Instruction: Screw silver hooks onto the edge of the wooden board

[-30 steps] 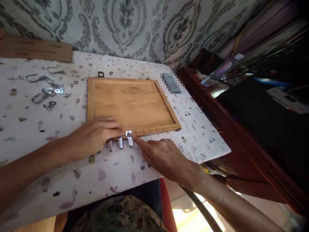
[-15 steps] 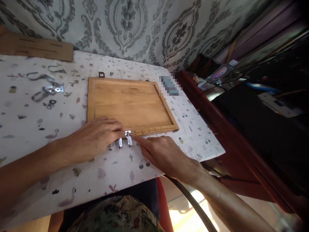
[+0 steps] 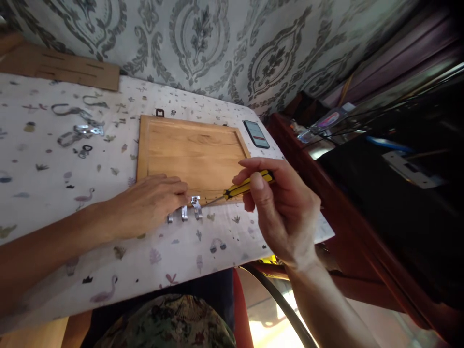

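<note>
A framed wooden board [image 3: 188, 150] lies flat on the patterned tablecloth. Over its near left edge is my left hand [image 3: 155, 198], fingers bent and pressed together, gripping the edge beside several shiny metal hooks. The rightmost metal hook [image 3: 196, 208] shows just past my fingertips, and the others are partly hidden below them. My right hand [image 3: 286, 208] is closed round a yellow-and-black screwdriver [image 3: 248, 186]. Its thin shaft points left and down toward the near edge, close to the rightmost hook. I cannot tell if the tip touches anything.
Loose metal brackets [image 3: 87, 129] lie to the left of the board. A phone [image 3: 256, 134] rests beyond its right corner. Slotted cardboard [image 3: 79, 70] sits at the back left. To the right, a dark red cabinet [image 3: 348, 251] holds a plastic bottle [image 3: 326, 121] and cables.
My right hand has lifted from beside the hook and moved right and up, and now holds a screwdriver. My left hand stays on the board's edge. The view has shifted slightly.
</note>
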The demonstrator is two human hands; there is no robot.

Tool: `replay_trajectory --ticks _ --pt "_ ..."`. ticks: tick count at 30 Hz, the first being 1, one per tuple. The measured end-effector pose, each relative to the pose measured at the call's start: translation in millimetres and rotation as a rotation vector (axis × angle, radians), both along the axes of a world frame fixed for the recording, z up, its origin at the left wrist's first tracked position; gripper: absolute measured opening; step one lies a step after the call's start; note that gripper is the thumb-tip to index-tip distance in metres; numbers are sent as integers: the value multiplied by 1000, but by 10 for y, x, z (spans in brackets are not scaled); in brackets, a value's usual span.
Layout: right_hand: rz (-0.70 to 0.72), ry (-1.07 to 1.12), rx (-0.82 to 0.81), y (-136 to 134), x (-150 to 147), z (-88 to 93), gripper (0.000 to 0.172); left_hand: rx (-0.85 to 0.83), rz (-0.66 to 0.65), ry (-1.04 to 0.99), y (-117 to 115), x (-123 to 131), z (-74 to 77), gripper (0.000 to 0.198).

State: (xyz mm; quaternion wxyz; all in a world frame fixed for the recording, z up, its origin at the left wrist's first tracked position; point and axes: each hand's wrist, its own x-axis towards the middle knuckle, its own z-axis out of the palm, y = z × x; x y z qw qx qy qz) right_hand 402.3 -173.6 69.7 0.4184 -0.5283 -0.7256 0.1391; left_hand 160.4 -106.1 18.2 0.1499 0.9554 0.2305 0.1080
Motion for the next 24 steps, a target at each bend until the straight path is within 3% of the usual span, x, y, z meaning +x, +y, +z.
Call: replay_trajectory --ticks 7,14,24 --pt "10 150 182 80 -77 -144 17 9 -8 -11 11 -5 -18 30" --pt "83 167 158 132 -121 -180 17 6 4 33 1 10 -19 36" --pt "115 31 128 139 -126 -56 18 20 -4 21 22 1 -45 37"
